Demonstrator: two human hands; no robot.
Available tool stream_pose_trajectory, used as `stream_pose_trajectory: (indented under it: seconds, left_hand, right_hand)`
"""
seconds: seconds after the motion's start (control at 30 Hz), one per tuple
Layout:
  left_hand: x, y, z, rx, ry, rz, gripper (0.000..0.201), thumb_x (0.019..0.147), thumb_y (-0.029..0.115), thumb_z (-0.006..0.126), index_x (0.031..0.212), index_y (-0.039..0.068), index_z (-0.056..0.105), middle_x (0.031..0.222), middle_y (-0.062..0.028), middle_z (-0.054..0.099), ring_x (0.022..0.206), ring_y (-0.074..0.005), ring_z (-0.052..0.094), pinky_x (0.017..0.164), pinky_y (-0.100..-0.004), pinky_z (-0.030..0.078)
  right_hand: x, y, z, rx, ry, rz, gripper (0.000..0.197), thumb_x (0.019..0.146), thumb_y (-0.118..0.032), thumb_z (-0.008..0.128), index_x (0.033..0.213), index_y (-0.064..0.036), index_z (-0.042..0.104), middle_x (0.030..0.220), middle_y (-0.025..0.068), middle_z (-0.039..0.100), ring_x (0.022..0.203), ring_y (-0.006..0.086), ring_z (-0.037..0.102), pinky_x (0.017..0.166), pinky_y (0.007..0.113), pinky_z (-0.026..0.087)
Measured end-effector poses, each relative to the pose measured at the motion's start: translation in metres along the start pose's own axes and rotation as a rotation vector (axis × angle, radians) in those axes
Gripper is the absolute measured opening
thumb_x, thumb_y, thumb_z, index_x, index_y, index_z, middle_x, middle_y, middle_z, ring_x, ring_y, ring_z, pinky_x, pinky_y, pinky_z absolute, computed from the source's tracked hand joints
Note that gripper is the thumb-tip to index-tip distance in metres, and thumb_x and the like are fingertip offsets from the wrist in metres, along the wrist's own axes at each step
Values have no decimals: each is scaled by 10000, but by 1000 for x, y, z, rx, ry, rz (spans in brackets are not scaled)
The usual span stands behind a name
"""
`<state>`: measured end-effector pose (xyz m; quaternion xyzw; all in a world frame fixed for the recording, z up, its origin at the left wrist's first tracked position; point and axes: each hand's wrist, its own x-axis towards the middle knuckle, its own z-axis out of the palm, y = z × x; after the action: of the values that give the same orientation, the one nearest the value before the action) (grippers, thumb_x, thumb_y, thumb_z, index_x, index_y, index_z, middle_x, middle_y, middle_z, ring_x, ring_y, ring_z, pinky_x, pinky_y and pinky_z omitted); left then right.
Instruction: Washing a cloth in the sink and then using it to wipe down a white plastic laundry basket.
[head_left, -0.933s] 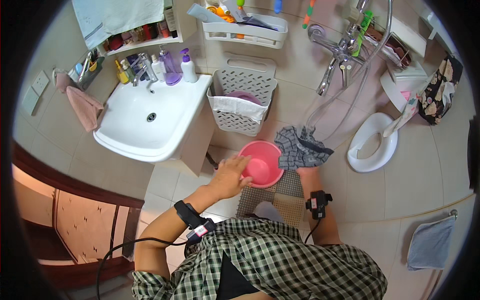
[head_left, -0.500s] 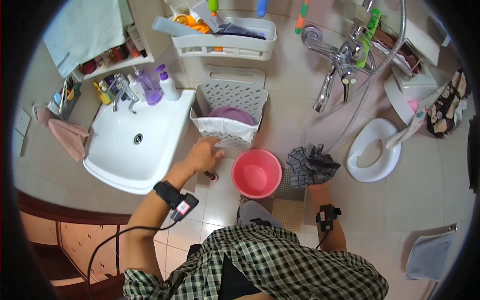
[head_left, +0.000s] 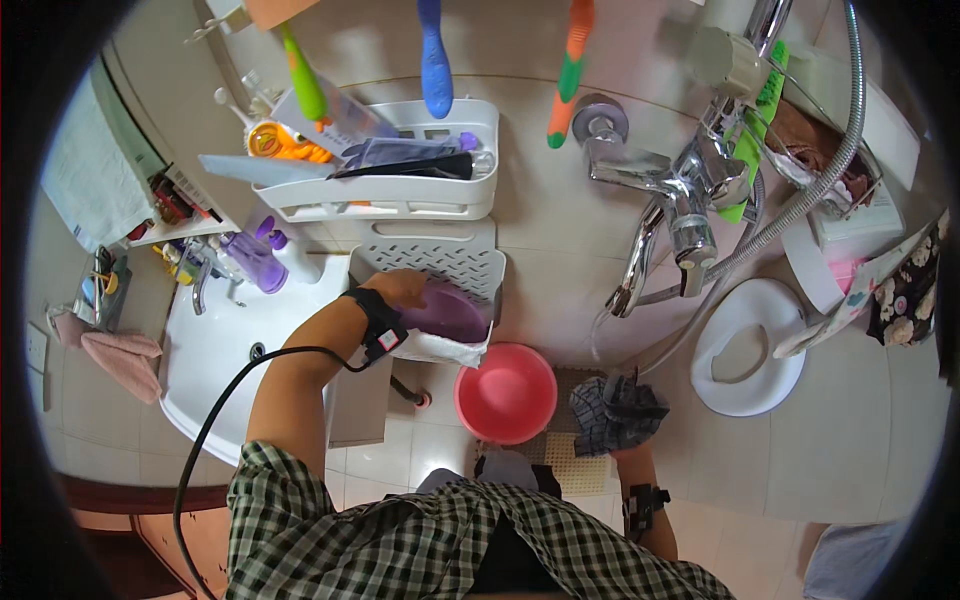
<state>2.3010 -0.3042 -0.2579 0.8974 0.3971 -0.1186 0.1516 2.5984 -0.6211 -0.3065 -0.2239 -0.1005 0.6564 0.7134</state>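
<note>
My left hand [head_left: 402,288] reaches into the grey perforated laundry basket [head_left: 478,262] and grips the left rim of a round purple basin [head_left: 446,312]; its fingertips are partly hidden. White cloth [head_left: 455,350] hangs over the basket's front edge. Low on the right, my right hand [head_left: 632,452] is closed on a bunched dark checked cloth [head_left: 615,412], which covers most of its fingers. A pink basin [head_left: 506,395] stands on the floor between my hands.
On the left is a white sink [head_left: 215,350] with pump bottles [head_left: 290,258] behind it. A white wall caddy [head_left: 390,200] hangs above the basket. To the right are a chrome shower mixer [head_left: 690,190], its hose [head_left: 810,200] and a white toilet seat [head_left: 745,345].
My left hand has moved from in front of the laundry basket into it, onto the purple basin. More of that basin shows. My right hand still holds the checked cloth. The view has shifted.
</note>
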Motion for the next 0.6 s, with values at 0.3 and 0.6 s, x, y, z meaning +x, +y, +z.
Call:
stream_pose_trajectory:
  seconds: [0.3, 0.6]
  left_hand:
    - [13, -5, -5, 224, -153, 92, 265, 695, 218, 552, 829, -8, 584, 814, -160, 583, 803, -312, 550, 693, -390, 439]
    - [-30, 9, -29, 1387, 865, 395, 114, 583, 100, 509, 548, -5, 536, 589, -155, 550, 518, -229, 569, 460, -345, 446]
  right_hand:
    - [-5, 4, 4, 106, 240, -39, 455, 775, -476, 371, 1024, -121, 509, 1024, 100, 510, 996, 282, 418, 861, 408, 312]
    - [15, 34, 6, 186, 40, -91, 434, 810, -410, 342, 1078, -96, 475, 1071, 98, 501, 1018, 279, 430, 903, 441, 298]
